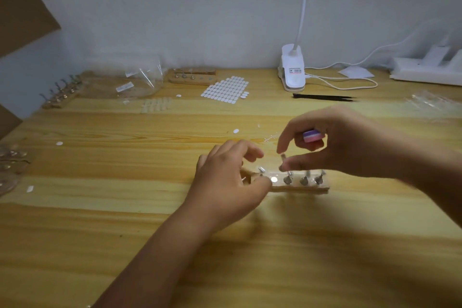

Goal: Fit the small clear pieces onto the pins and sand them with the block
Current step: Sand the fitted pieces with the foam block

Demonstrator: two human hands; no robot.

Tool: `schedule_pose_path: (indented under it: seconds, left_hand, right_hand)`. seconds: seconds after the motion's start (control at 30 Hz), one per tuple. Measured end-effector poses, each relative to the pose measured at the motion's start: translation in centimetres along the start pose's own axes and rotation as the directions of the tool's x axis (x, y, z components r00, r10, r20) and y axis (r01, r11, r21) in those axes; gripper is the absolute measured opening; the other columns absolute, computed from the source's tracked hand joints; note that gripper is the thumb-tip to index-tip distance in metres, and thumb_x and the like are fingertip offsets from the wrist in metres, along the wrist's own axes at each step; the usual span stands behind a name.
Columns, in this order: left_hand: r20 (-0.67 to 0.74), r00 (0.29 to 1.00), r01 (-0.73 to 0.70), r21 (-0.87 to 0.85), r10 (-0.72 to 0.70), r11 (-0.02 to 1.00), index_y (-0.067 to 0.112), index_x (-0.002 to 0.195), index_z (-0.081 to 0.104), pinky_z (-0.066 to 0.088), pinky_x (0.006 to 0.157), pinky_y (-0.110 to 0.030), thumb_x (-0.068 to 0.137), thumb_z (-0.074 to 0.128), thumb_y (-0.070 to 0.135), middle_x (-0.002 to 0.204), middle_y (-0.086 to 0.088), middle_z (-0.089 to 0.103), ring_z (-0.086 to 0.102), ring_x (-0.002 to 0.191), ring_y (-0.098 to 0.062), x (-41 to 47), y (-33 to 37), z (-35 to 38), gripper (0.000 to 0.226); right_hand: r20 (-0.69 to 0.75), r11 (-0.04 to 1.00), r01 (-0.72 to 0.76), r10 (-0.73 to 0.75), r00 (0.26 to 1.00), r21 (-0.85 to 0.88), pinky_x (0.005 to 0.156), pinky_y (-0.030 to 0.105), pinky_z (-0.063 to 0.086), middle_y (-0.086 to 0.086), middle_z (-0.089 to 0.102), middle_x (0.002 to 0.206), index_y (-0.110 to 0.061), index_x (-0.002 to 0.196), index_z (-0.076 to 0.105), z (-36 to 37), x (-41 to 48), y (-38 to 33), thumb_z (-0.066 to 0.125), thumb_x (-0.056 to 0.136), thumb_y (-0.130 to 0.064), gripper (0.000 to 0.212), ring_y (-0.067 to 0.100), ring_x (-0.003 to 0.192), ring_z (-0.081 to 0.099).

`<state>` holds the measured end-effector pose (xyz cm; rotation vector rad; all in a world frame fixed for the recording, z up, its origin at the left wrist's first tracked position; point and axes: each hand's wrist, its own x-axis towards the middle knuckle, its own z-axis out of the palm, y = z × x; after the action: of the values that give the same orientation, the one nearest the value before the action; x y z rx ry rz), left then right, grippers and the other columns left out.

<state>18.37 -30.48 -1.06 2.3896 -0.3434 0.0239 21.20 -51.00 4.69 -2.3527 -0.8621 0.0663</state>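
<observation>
A small wooden holder (297, 186) lies on the table with several metal pins (303, 179) standing in it and one bare round magnet spot (274, 179). My left hand (225, 182) rests on the holder's left end, fingers by a pin (261, 171). Above the holder, my right hand (345, 142) pinches one lifted pin (283, 161) between thumb and forefinger. The pink and purple sanding block (311, 135) is tucked in the same hand's other fingers. Whether a clear piece sits on the lifted pin is too small to tell.
A sheet of white adhesive tabs (225, 89) and a group of clear pieces (156, 105) lie at the back. Other pin holders (191, 77) (61, 94), plastic bags (140, 82), a clip lamp (292, 70), black tweezers (325, 97) and a power strip (425, 70) line the far edge.
</observation>
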Motion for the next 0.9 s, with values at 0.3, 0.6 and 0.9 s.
schedule_pose_path:
  seconds: [0.3,0.6,0.9]
  left_hand:
    - [-0.039,0.999,-0.013,0.053,0.015,0.998,0.037,0.086,0.063,0.025,0.082,-0.023,0.077,0.063,0.041,0.086,0.018,0.058,0.049,0.084,0.001,0.3,-0.5,0.9,0.010]
    - [-0.062,0.998,-0.031,0.027,0.032,0.999,0.039,0.083,0.062,0.032,0.085,-0.027,0.080,0.068,0.030,0.084,0.016,0.059,0.049,0.080,0.001,0.4,-0.8,1.1,0.011]
    - [-0.050,0.998,-0.041,0.004,0.041,0.999,0.040,0.081,0.061,0.043,0.091,-0.037,0.079,0.067,0.028,0.081,0.015,0.058,0.048,0.076,0.000,0.3,-0.5,0.9,0.013]
  right_hand:
    - [0.019,0.999,-0.024,0.024,1.000,-0.029,0.067,0.005,0.041,-0.020,0.053,0.070,-0.029,0.090,0.073,2.1,0.2,1.1,0.085,0.075,-0.031,0.019,-0.006,0.076,0.057]
    - [0.030,0.999,-0.032,0.033,0.999,-0.014,0.065,0.005,0.040,-0.014,0.053,0.069,-0.023,0.090,0.074,2.4,0.2,0.8,0.085,0.076,-0.028,0.018,-0.003,0.072,0.054]
    - [0.041,0.993,-0.118,0.119,0.992,-0.028,0.063,0.009,0.039,-0.035,0.054,0.075,-0.038,0.096,0.069,1.7,-1.0,1.4,0.084,0.072,-0.045,0.029,-0.006,0.074,0.055]
